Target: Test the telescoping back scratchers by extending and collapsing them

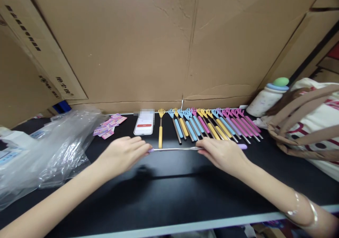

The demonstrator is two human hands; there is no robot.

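A back scratcher (172,149) with an extended metal rod is held level above the black table. My left hand (126,153) is closed around its left end, where a bit of purple shows; the rest of that end is hidden by my fingers. My right hand (221,153) grips it farther right, with the purple handle tip sticking out beyond. Just behind the rod lies a yellow back scratcher (160,135), its claw pointing away from me. To its right, a row of several back scratchers (206,125) in blue, yellow, pink and purple lies on the table.
Small printed cards (109,125) and a phone (143,123) lie at the back left. Clear plastic bags (60,149) spread over the left side. A bottle (267,98) and a cloth bag (312,121) stand on the right. Cardboard (148,47) rises behind the black table (169,202).
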